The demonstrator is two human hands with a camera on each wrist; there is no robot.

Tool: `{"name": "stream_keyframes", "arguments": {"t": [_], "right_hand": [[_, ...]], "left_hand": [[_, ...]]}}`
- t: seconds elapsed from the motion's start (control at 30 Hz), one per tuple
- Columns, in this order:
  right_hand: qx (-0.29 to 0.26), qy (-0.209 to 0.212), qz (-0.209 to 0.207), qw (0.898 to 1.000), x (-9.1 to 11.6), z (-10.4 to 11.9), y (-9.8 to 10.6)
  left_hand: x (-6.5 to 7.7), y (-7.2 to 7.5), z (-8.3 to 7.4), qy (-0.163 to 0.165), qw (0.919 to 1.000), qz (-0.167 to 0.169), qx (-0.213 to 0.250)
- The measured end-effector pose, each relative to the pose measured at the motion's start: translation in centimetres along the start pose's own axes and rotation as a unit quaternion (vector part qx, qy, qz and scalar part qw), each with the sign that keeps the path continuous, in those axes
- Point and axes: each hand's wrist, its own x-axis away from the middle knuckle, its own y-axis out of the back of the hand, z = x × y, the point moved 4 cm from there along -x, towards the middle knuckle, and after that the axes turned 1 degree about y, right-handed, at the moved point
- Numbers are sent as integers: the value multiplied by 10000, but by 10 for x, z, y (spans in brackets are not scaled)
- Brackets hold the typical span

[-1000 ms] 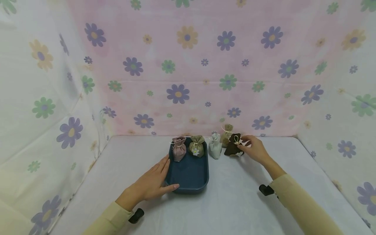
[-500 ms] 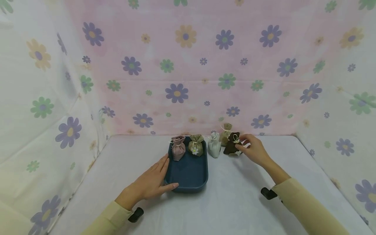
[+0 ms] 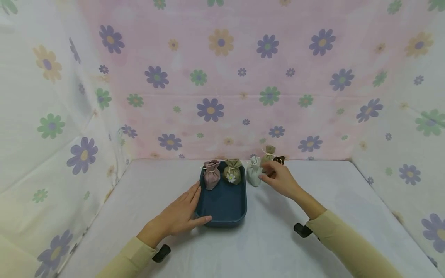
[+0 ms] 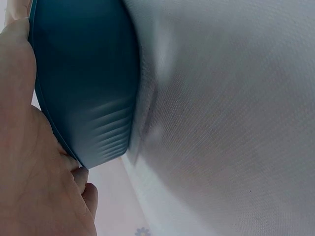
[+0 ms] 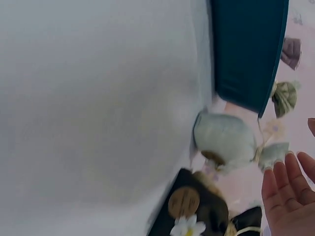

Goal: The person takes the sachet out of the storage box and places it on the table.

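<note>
My left hand (image 3: pixel 177 216) lies along the left side of a dark blue tray (image 3: pixel 222 206), fingers straight and thumb over its near rim. Inside, at the far end, sit a mauve drawstring pouch (image 3: pixel 211 177) and an olive drawstring pouch (image 3: pixel 232 173) with a white flower. Just right of the tray stands a pale grey-green drawstring pouch (image 3: pixel 253 175). My right hand (image 3: pixel 282 180) reaches to its right side. In the right wrist view, the extended fingers (image 5: pixel 291 182) are close by that pouch's gathered top, the thumb spread away.
Behind the right hand, a dark brown pouch (image 5: pixel 197 209) with a white flower is mostly hidden in the head view. A tan pouch (image 3: pixel 269 152) stands at the back. Flowered cloth walls (image 3: pixel 240 127) enclose the white tabletop (image 3: pixel 278 243) on three sides.
My right hand has left the dark brown pouch and moved left to the pale grey-green one. My left hand stays at the tray, and the pouches keep their places.
</note>
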Motion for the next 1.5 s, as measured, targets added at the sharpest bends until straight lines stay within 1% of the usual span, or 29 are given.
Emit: {"name": "stream_keyframes", "arguments": {"t": [0.17, 0.33, 0.43, 0.57, 0.7, 0.87, 0.93, 1.1, 1.23, 1.5], "right_hand": [[-93, 72, 99, 9999, -9, 12, -19], [-203, 13, 201, 9996, -20, 18, -38], [-317, -148, 226, 9991, -28, 18, -47], [-414, -340, 133, 9985, -36, 16, -57], [-385, -417, 25, 9984, -43, 17, -64], [-283, -694, 47, 9972, -51, 18, -71], [-222, -741, 46, 9970, -54, 19, -73], [-75, -745, -8, 9972, -61, 17, -78], [-61, -836, -13, 9965, -66, 15, -82], [-377, -687, -63, 9969, -67, 15, -86]], "left_hand": [[0, 0, 0, -33, 10000, -35, -5], [0, -1, 1, -10, 10000, -45, -29], [0, -1, 1, -12, 10000, -54, -41], [-1, -1, 1, -21, 10000, -50, -30], [-1, -2, 2, 9, 10000, -13, -74], [-2, -2, 3, 41, 9999, -18, -101], [-2, -2, 3, 47, 9999, -14, -88], [-1, -3, 2, 75, 10000, 49, -38], [-1, -4, 2, 96, 9999, 54, -48], [0, -3, 1, 60, 9999, 1, -105]]}}
